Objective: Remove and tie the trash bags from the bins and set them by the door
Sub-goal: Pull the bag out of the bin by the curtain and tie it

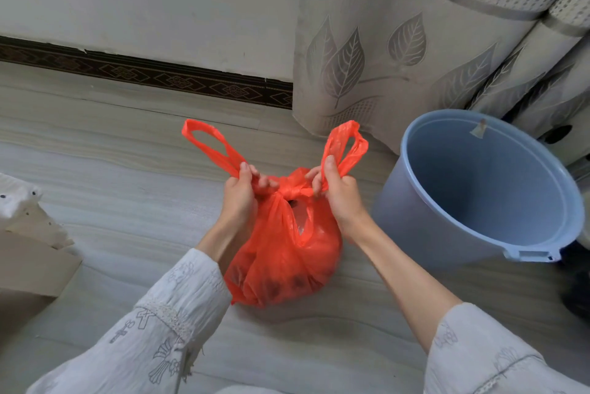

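Observation:
A full orange-red trash bag (281,266) sits on the floor in the middle of the view. Its two handle loops cross in a knot at the top. My left hand (239,195) grips the left handle loop just beside the knot. My right hand (335,192) grips the right handle loop on the other side. Both loops stick up past my fists. A blue plastic bin (424,227) stands to the right of the bag, tilted toward me, with no bag inside.
A grey curtain (399,52) with leaf patterns hangs behind the bin. A white wall with a dark patterned skirting board (143,77) runs along the back. Cardboard pieces (32,253) lie at the left edge. A dark object (578,285) sits at the right edge.

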Demonstrator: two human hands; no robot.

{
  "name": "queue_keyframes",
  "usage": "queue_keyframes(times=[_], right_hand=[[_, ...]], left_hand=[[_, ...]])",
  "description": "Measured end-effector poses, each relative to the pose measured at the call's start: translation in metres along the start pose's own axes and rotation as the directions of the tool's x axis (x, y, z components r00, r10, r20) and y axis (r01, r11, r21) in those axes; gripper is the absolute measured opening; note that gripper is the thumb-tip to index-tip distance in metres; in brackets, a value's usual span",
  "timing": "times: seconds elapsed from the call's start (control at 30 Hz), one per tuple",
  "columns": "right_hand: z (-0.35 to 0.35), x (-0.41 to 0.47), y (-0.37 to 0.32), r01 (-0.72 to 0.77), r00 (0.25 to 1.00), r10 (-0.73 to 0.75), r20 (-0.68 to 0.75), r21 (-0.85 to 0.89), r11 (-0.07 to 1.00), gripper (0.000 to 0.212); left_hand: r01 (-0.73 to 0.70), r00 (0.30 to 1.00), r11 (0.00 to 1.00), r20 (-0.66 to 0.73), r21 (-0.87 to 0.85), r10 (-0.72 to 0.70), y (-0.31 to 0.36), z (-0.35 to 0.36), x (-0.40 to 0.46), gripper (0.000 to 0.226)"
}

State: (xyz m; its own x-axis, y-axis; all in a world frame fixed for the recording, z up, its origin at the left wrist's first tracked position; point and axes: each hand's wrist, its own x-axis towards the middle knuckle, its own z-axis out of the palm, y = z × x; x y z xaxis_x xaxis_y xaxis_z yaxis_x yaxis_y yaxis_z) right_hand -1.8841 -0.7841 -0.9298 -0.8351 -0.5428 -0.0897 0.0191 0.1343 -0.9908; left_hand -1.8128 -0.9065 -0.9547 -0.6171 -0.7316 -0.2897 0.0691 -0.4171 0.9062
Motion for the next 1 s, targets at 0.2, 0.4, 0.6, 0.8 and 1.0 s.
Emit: queue_keyframes(times=[0.2,0.4,0.6,0.8,1.0], right_hand=[[0.003,-0.007,-0.005,-0.095,0.991,0.068,0.117,0.244,0.965,0.075],[-0.028,-0.007,0.001,-0.225,0.974,0.217,0.066,0.133,0.965,0.073],[-0.032,-0.010,0.007,-0.277,0.960,0.276,0.041,0.045,0.960,0.069],[-0.024,-0.014,0.017,-0.344,0.938,0.341,0.056,0.071,0.936,0.059],[-0.017,-0.005,0.017,-0.319,0.935,0.352,-0.052,0.315,0.894,0.048]], left_hand=[[0.053,0.964,0.957,-0.264,0.287,0.026,0.010,-0.028,0.027,0.038],[0.135,0.940,0.884,-0.341,0.448,0.029,-0.003,-0.054,0.043,0.047],[0.198,0.929,0.906,-0.365,0.375,-0.052,-0.015,-0.062,0.027,0.040],[0.312,0.907,0.935,-0.346,0.168,-0.240,-0.026,-0.068,0.006,0.034],[0.183,0.967,0.982,-0.189,0.042,-0.172,-0.018,-0.057,-0.009,0.036]])
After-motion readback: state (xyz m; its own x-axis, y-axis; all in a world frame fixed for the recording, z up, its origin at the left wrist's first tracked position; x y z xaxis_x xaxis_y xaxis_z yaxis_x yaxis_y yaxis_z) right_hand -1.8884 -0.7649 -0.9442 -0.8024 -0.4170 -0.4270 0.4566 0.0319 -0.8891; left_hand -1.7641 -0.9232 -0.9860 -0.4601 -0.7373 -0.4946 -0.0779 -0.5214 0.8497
